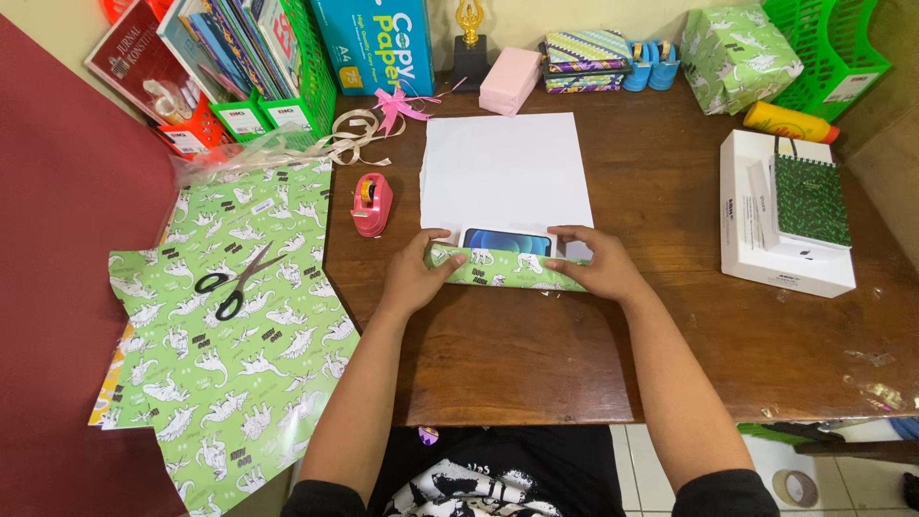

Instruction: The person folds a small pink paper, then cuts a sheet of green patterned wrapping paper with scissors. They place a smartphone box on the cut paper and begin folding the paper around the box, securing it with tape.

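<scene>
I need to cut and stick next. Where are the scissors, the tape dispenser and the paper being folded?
scissors [233,281], head view, at the blade pivot.
pink tape dispenser [371,205], head view, mid body.
folded green wrapping paper [505,269], head view, middle of the flap between the hands.

Bright, even light; sharp, edges slightly bowed

Black shirt [498,479] — white print (bare forearms)
</scene>
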